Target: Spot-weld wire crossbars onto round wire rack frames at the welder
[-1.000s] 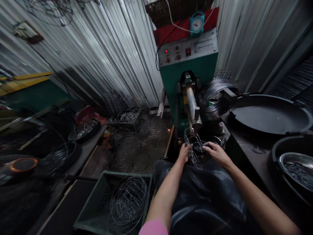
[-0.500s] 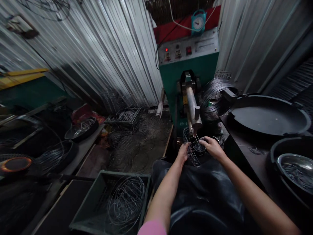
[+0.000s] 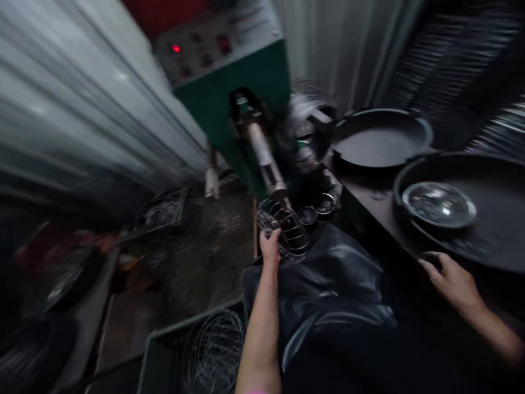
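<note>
Holding, head view: my left hand (image 3: 270, 246) pinches the wire frame (image 3: 292, 229) at its near-left edge.
Wire frame: ahead and right of that grip, its long axis seeming to slant lapward, under the machine arm (image 3: 266, 158).
Right hand (image 3: 455, 282): farther off, beside the black pan (image 3: 496, 219), thumb and finger parted, blurred.
Apron (image 3: 340, 273): below the frame; contact I can't tell.
Room: green crate (image 3: 159, 350) left, metal wall (image 3: 82, 104) beyond.

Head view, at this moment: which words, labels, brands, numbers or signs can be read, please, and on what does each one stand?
Readable text: none.
Control panel of the green machine: dark markings toward its right end, too blurred to read.
</note>
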Motion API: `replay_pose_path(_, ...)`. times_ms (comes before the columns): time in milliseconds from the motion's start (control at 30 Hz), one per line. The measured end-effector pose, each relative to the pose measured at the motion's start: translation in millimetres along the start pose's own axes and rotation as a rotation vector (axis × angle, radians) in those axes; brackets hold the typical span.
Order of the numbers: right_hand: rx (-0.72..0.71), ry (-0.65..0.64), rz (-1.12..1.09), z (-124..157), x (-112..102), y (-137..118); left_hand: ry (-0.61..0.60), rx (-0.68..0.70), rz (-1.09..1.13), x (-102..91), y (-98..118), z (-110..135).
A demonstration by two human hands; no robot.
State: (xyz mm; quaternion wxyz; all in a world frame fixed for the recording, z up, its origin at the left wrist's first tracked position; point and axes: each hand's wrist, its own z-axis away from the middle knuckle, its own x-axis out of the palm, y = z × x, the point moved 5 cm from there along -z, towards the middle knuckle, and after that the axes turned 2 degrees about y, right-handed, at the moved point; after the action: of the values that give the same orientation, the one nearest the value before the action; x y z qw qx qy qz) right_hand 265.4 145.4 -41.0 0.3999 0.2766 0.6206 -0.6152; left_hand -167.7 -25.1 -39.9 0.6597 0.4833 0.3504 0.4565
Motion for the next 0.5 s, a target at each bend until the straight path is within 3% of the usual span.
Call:
replay_pose_path(133, 0.219, 0.147, 0.183, 47.0, -33.5, 91.0, 0.038, -0.037, 0.001, -0.1, -3.0, 4.8)
replay_pose_path(233, 0.396, 0.148, 0.335, 68.0, -46.0, 131.4, 0.008, -0.057, 0.01, 2.6, -3.8, 13.4)
replay_pose_path(367, 0.389, 0.066, 0.528, 64.1, -47.6, 145.7, -0.05, -0.069, 0.001, -0.2, -0.2, 25.1)
replay_pose_path(500, 0.159, 0.073, 0.605, 33.5, -51.2, 135.6, -0.071, -0.068, -0.035, -3.9, 6.9, 26.9)
